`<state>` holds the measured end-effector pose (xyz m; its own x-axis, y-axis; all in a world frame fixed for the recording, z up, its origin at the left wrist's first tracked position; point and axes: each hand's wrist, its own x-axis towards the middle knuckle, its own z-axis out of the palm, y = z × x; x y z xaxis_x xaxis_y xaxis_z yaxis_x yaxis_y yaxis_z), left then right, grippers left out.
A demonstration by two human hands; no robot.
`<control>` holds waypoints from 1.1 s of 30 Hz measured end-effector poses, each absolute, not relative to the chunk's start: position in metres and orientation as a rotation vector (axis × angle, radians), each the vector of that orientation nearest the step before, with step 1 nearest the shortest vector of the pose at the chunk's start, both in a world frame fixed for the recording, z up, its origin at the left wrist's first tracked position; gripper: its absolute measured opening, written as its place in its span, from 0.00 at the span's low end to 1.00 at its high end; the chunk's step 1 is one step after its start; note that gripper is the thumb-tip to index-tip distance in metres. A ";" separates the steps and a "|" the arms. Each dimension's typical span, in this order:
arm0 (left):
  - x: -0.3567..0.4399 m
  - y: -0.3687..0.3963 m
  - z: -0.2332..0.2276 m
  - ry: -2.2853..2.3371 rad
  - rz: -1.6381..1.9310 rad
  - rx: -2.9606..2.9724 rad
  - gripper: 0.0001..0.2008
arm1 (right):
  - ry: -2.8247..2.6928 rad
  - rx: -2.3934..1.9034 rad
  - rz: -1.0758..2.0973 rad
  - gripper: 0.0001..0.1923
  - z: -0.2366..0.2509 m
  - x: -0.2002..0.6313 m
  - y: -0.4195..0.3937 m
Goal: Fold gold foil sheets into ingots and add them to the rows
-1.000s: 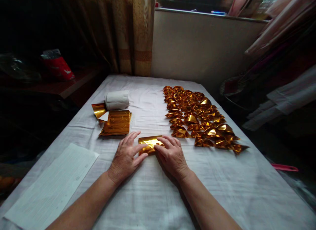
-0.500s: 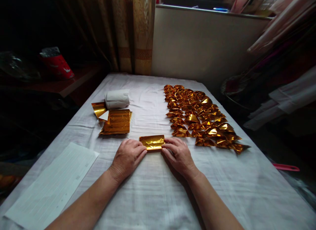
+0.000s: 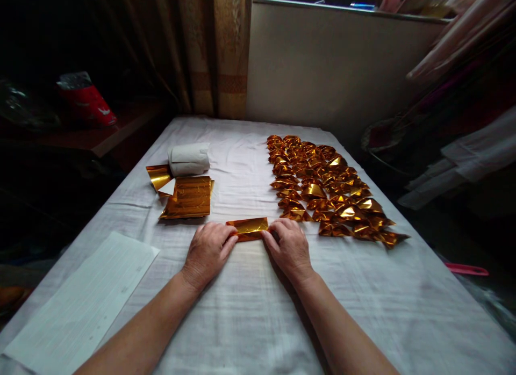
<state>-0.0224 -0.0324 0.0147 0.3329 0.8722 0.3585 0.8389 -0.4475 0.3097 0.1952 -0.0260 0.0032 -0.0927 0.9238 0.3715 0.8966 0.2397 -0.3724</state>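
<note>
Between my two hands, a strip of folded gold foil paper [image 3: 250, 229] lies across the white cloth. My left hand [image 3: 209, 250] pinches its left end, thumb in front and fingers curled behind. Its right end is gripped by my right hand [image 3: 289, 247], with the thumb at the near edge. A stack of flat gold foil sheets [image 3: 188, 197] lies just beyond my left hand, with a loose, curled sheet [image 3: 158, 175] at its upper left. Past my right hand, several rows of folded gold foil ingots [image 3: 318, 191] are set out close together.
A white paper roll [image 3: 188, 158] lies behind the stack. At the left, a lined sheet of paper [image 3: 84, 302] rests on the white cloth [image 3: 250, 321]. A red container [image 3: 89, 102] stands on a dark side table. Pale garments [image 3: 475, 154] hang at the right.
The foil strip's near edge has shifted and its surface now looks more hollowed. My right fingers have curled in more at its end. The whole view has shifted slightly.
</note>
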 end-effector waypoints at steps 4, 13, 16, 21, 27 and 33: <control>-0.021 -0.032 0.014 1.642 0.730 2.531 0.05 | -1.990 -1.717 0.048 0.09 0.005 0.192 -0.027; -0.013 -0.046 0.018 1.407 0.907 2.819 0.12 | -1.993 -1.776 0.025 0.09 0.008 0.189 -0.027; -0.004 -0.054 0.018 1.220 0.894 2.884 0.13 | -1.998 -1.765 0.020 0.09 0.007 0.189 -0.027; 0.001 -0.057 0.012 1.197 0.718 2.898 0.18 | -1.999 -1.735 -0.002 0.10 0.006 0.190 -0.027; -0.003 -0.056 0.007 1.261 0.593 2.848 0.20 | -1.992 -1.736 0.024 0.09 0.007 0.190 -0.027; -0.003 -0.056 0.004 1.284 0.554 2.806 0.22 | -1.966 -1.667 -0.010 0.08 0.004 0.191 -0.029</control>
